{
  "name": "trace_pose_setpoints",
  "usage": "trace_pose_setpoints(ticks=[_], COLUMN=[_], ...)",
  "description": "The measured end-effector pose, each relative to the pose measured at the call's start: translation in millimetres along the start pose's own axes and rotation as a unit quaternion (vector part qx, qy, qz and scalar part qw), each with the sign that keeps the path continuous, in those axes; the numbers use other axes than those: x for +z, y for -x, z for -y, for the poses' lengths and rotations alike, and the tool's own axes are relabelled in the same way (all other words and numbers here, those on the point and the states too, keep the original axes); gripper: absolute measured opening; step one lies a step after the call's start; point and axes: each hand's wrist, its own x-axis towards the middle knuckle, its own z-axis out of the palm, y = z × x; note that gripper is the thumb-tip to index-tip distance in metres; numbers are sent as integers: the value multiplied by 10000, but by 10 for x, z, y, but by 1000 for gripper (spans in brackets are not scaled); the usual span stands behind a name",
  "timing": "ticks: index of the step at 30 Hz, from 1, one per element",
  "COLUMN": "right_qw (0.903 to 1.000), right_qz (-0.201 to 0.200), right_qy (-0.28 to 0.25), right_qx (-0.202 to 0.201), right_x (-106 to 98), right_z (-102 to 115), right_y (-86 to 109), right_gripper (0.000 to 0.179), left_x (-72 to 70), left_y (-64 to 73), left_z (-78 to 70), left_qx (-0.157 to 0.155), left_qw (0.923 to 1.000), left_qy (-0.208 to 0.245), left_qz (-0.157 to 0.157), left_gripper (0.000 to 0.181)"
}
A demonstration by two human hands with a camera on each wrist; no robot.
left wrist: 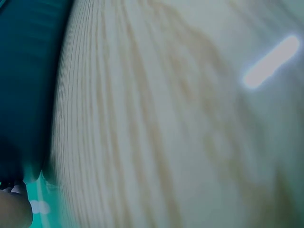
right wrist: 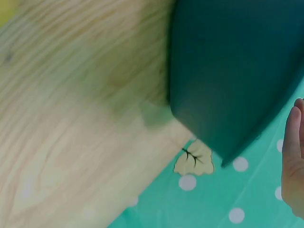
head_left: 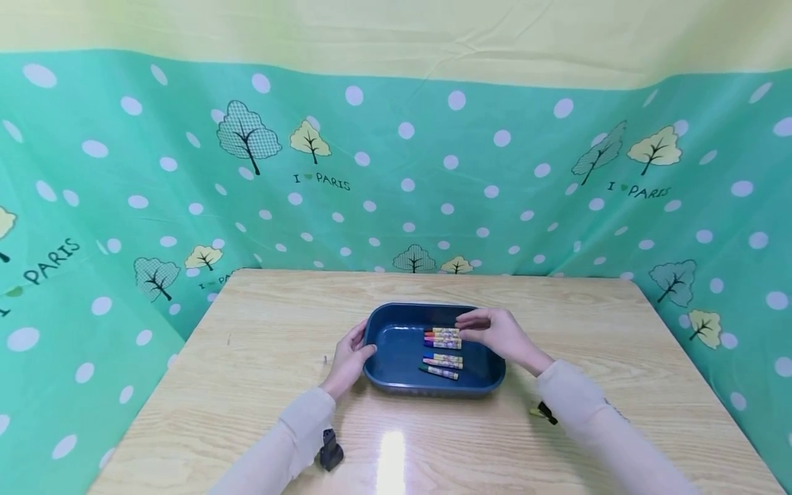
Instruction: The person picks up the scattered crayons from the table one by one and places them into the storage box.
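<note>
A dark blue rectangular tray (head_left: 396,389) with rounded corners stands on the wooden table. My left hand (head_left: 348,359) grips its left side, thumb over the rim and fingers along the outer wall. Inside lie several crayons (head_left: 442,361) in paper wrappers, roughly parallel, tips to the left, with a small gap partway down the row. A dark green crayon (head_left: 439,372) is nearest me, slightly slanted. My right hand (head_left: 495,334) reaches over the right rim and pinches the right end of the farthest crayon (head_left: 444,331). In the right wrist view, only part of that hand (right wrist: 293,166) shows.
The wooden table (head_left: 260,385) extends around the tray, bordered by a green dotted curtain (head_left: 427,179) at the back and sides. A small yellowish object (head_left: 535,412) lies beside my right sleeve. Black straps hang at both wrists.
</note>
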Motion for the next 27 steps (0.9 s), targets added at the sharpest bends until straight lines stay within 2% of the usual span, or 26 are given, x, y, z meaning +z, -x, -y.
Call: trace_pose_setpoints(ticks=[4, 9, 19, 22, 27], right_qw=[9998, 9999, 9996, 9998, 9997], right_qz=[-34, -107, -195, -93, 103], right_qy=[-62, -24, 205, 129, 16], right_qx=[182, 122, 32, 91, 230], right_x=[-127, -272, -568, -640, -698], right_z=[-5, -71, -256, -316, -456], right_y=[118, 253, 520, 611, 706], right_gripper=[33, 34, 33, 35, 41], left_x=[5, 0, 29, 32, 6], left_y=[0, 10, 123, 109, 28], left_z=[16, 4, -224, -196, -55], left_qx=[14, 19, -62, -83, -69], left_qw=[10000, 10000, 9999, 9999, 9999], left_qy=[9, -8, 16, 69, 120], left_qz=[-5, -6, 91, 122, 53], left_gripper=[58, 59, 58, 59, 59])
